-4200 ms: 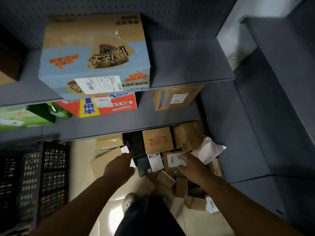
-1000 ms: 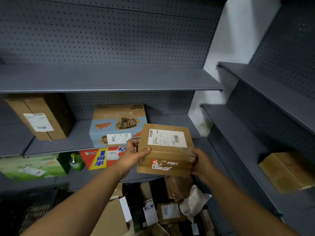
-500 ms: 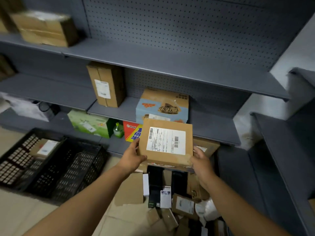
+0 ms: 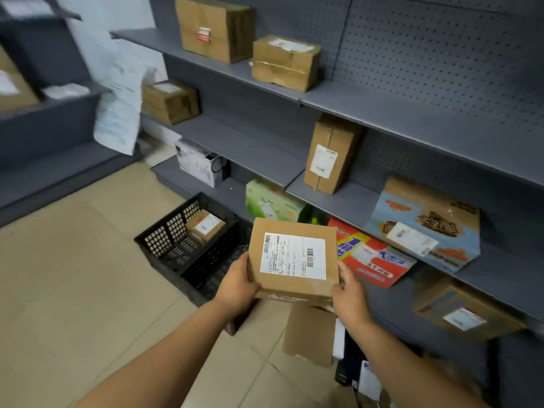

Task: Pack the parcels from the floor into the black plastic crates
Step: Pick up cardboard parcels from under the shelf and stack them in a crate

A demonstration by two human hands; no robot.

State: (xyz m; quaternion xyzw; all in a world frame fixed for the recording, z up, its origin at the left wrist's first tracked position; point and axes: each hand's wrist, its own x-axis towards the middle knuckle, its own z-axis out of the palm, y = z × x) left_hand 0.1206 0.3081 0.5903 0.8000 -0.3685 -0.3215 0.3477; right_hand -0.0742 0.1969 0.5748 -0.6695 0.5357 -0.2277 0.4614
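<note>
I hold a brown cardboard parcel (image 4: 291, 284) with a white shipping label in front of me, label up. My left hand (image 4: 235, 285) grips its left edge and my right hand (image 4: 348, 293) grips its right edge. Beyond and to the left of the parcel stands a black plastic crate (image 4: 164, 245) on the floor, with one small labelled parcel (image 4: 204, 226) inside. A second black crate (image 4: 215, 270) adjoins it, partly hidden behind my left hand. More parcels (image 4: 309, 337) lie on the floor below my hands.
Grey shelves (image 4: 338, 198) run along the right, carrying cardboard boxes (image 4: 331, 154), a green box (image 4: 270, 203), a red box (image 4: 371, 257) and a blue-brown carton (image 4: 424, 228). Another shelf unit (image 4: 50, 160) stands at the left. Beige tiled floor (image 4: 73, 275) spreads left of the crates.
I picked the labelled parcel up from the floor pile with both hands. My view has swung left, bringing the black crates nearer the middle of the view, just beyond the parcel.
</note>
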